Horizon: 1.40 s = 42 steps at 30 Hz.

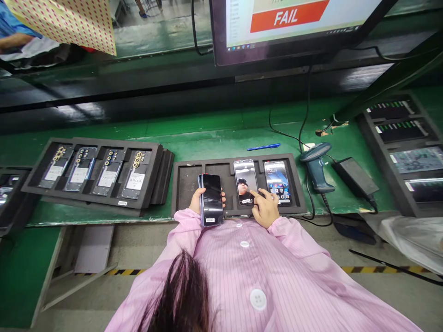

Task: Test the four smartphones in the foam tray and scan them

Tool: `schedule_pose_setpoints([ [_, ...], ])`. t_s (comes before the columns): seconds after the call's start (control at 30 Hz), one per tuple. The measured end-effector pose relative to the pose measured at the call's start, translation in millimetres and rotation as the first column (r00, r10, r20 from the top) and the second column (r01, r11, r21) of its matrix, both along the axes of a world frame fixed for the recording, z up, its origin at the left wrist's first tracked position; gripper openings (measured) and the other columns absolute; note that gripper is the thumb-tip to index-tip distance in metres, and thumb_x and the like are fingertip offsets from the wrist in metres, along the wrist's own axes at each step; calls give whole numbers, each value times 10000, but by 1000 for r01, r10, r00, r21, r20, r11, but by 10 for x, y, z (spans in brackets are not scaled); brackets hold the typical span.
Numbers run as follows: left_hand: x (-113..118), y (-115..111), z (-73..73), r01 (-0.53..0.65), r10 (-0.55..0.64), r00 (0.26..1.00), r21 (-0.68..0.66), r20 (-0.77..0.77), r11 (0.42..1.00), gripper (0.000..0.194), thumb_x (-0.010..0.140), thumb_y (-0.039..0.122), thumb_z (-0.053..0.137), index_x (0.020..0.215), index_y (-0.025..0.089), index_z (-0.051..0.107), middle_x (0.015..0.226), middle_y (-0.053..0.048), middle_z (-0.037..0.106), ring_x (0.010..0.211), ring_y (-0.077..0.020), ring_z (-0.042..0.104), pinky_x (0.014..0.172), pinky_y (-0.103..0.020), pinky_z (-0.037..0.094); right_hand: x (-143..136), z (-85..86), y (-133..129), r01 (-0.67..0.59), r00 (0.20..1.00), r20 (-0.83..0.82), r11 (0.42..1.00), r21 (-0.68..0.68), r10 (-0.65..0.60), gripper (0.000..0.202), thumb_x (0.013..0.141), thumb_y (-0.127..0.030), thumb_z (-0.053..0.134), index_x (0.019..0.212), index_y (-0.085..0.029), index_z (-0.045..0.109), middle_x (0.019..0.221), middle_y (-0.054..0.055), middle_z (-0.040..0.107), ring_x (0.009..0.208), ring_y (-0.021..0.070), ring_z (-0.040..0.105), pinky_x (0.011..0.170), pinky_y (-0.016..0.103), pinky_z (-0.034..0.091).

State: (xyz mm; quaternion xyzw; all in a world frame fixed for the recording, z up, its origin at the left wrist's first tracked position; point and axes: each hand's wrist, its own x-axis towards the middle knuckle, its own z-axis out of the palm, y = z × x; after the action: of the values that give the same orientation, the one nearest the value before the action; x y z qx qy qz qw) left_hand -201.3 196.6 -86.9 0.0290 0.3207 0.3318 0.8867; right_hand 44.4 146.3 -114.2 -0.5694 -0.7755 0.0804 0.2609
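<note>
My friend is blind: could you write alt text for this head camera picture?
A person's left hand holds a dark-screened phone while the right hand taps a lit phone in a black tray; a monitor above shows FAIL.

Three phones up front: one dark-screened phone [211,199] in hand, two lit phones [245,181] [277,181] in the near foam tray [183,184]. Four back-up phones [55,167] [81,168] [110,168] [137,168] in the left tray [41,161], one per slot; four filled slots in the right rack [387,184]. One barcode scanner [316,168], one power adapter [355,177], one blue pen [263,147], one monitor [294,27], two hands [196,199] [265,208]
</note>
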Motion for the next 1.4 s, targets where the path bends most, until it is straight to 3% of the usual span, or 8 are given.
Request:
schedule_pose_setpoints([
  [0.43,-11,3,-34,-1,1,1000,0,-23,1000,518,626,397,520,1022,69,587,918,-146,661,841,-275,629,760,-417,478,21,-4,-11,-2,1000,4,998,-62,3,182,644,-62,423,740,-206,479,1049,39,667,1091,255,471,868,437,244],
  [0.77,93,9,39,-51,54,996,37,-67,998,474,647,409,504,997,101,596,897,-122,661,790,-251,630,729,-400,487,66,18,-38,17,996,-81,998,-60,-22,154,657,-80,439,734,-214,443,1096,39,652,1105,251,449,862,427,277],
  [0.97,468,291,156,-1,1,965,0,-261,1000,340,690,373,583,906,111,594,703,-71,638,639,-195,619,586,-303,471,146,28,-136,161,987,-33,985,61,-159,169,700,-104,474,781,-219,569,1068,40,653,1072,261,462,868,429,291],
  [1.1,710,447,234,-77,141,837,141,-529,987,274,636,246,689,854,153,551,674,-6,603,554,-128,578,495,-238,407,162,-9,-152,139,987,76,989,48,-143,279,699,-132,498,896,-249,656,1149,40,610,1088,294,435,866,457,281],
  [1.23,796,471,275,-72,137,823,137,-551,988,306,647,276,694,871,141,536,694,-27,592,561,-141,570,504,-262,410,175,-31,-144,143,987,64,989,40,-145,283,683,-129,498,853,-260,681,1178,35,588,1102,303,415,870,471,280],
  [1.4,707,410,320,-85,104,838,61,-535,995,320,647,314,681,867,137,531,682,-25,591,548,-141,579,473,-244,401,189,-21,-130,125,992,-19,986,106,-124,235,689,-114,484,784,-229,666,1065,36,646,1055,264,463,872,437,288],
])
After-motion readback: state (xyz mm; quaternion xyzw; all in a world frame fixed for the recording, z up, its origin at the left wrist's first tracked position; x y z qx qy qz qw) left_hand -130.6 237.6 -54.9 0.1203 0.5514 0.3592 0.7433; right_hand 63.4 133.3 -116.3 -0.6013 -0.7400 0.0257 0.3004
